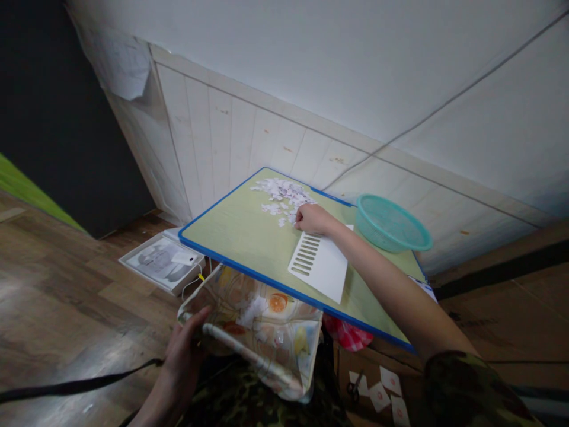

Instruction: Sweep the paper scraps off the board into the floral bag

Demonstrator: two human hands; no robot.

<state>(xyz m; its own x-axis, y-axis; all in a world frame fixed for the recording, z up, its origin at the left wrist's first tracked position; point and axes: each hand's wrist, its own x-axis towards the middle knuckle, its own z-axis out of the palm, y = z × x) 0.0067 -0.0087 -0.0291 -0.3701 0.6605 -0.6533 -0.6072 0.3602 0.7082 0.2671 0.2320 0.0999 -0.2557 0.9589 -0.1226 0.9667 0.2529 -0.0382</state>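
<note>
My right hand (312,218) reaches across a small green table with a blue rim (231,234) and rests closed at the near edge of a heap of small white paper scraps (281,197). What its fingers hold, if anything, is hidden. A white sheet with a row of cut slots (323,267) lies just beside my wrist. Below the table's front edge, my left hand (184,350) grips the rolled rim of a fruit-printed bag (267,332), held open, with some white scraps inside.
A teal mesh basket (391,222) stands on the table's far right corner. A white box with a picture (164,261) lies on the wooden floor at the left. Scissors (354,389) and small paper squares lie on a cardboard box at the lower right. The white panelled wall stands close behind.
</note>
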